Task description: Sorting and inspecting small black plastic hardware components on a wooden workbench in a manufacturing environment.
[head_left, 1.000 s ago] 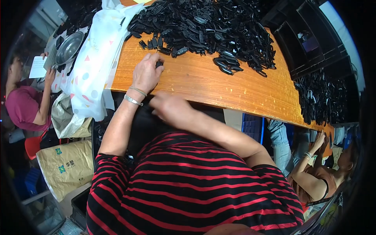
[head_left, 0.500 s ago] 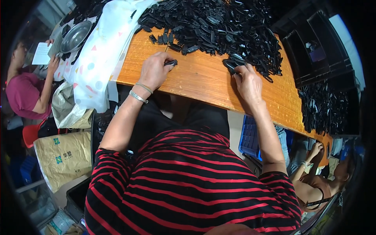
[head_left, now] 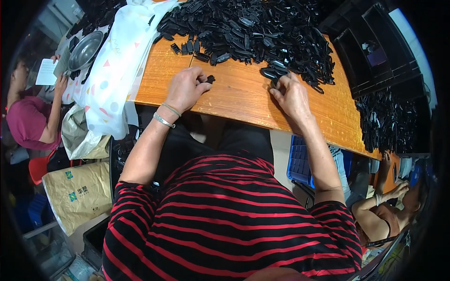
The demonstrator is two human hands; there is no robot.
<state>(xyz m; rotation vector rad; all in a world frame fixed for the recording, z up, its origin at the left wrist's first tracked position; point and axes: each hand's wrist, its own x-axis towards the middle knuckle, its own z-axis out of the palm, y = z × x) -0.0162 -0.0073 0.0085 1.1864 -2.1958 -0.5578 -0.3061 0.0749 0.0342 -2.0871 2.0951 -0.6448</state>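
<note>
A large heap of small black plastic parts (head_left: 239, 28) covers the far side of the wooden table (head_left: 229, 91). Over the left front of the table, my left hand (head_left: 186, 89) is closed, thumb and fingers pinching a small black plastic piece (head_left: 211, 79) whose end sticks out to the right. My right hand (head_left: 291, 96) is at the near edge of the heap, its fingers bent and closed around a black plastic part (head_left: 274, 82); most of that part is hidden by the fingers. Just beyond the right fingertips lies a longer, glossy black part (head_left: 271, 73).
Several short black pieces (head_left: 190, 47) lie in a row left of the heap. A white patterned sheet (head_left: 115, 70) and a metal bowl (head_left: 86, 51) are at left, black crates (head_left: 375, 51) at right. People (head_left: 33, 112) sit on both sides. A blue crate (head_left: 300, 161) stands below the table.
My left hand has turned slightly and its piece now shows less. The right hand has shifted a little left, fingers curled tighter. The view has moved slightly.
</note>
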